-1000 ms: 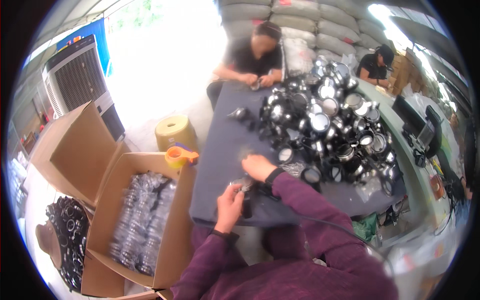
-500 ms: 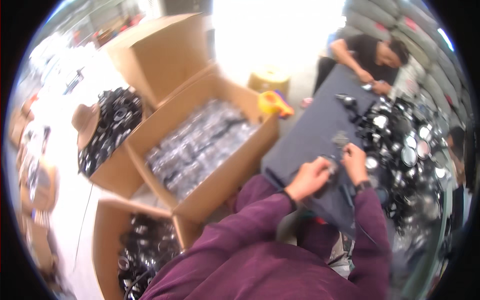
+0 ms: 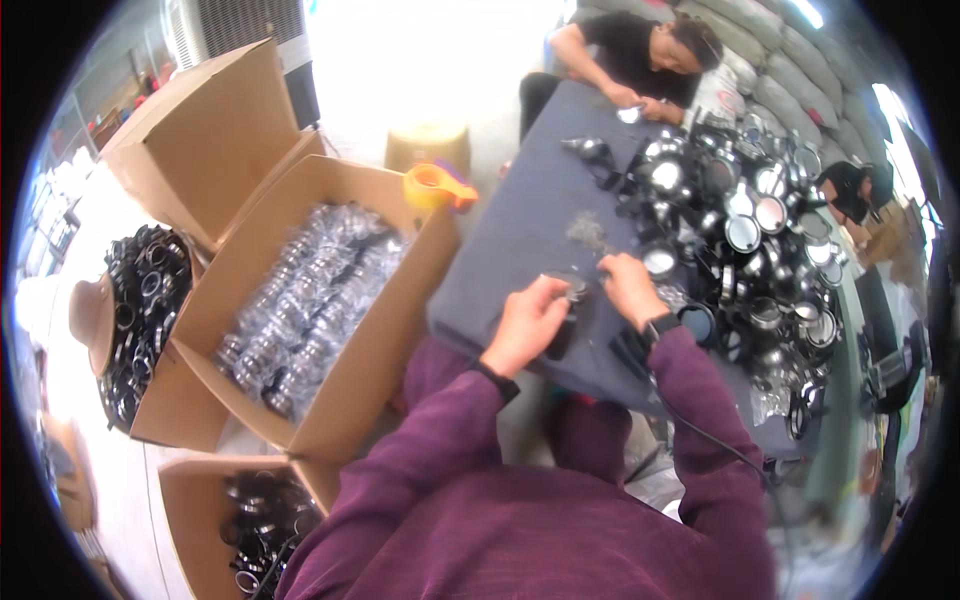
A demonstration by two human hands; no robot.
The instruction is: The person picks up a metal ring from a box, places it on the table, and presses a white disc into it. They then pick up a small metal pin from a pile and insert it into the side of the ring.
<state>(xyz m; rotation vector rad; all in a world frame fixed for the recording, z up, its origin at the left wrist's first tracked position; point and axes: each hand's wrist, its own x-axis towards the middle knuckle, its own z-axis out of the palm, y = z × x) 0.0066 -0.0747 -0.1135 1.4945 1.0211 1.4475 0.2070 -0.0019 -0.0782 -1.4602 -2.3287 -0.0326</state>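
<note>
My left hand (image 3: 530, 322) is closed around a small round black part with a shiny rim (image 3: 575, 288), held low over the grey padded table (image 3: 500, 235). My right hand (image 3: 634, 290) is just to the right of it, thumb and fingers pinched together. Whatever they hold is too small to make out. Just beyond the right fingertips lies a small heap of fine metallic bits (image 3: 588, 232). To the right, close by that hand, spreads a large pile of black parts with round shiny discs (image 3: 740, 235).
An open cardboard box (image 3: 370, 395) with plastic-wrapped round parts stands to the left, an orange tape dispenser (image 3: 428, 188) on its edge. Other boxes hold loose black rings (image 3: 150, 300) and black parts (image 3: 265, 525). Across the table a person (image 3: 640, 60) handles a shiny part. A cable (image 3: 715, 440) crosses my right sleeve.
My view has swung to the right, so the table and boxes appear farther left and sharper. My right fingertips have drawn slightly back from the metallic bits. The left hand still holds the round part.
</note>
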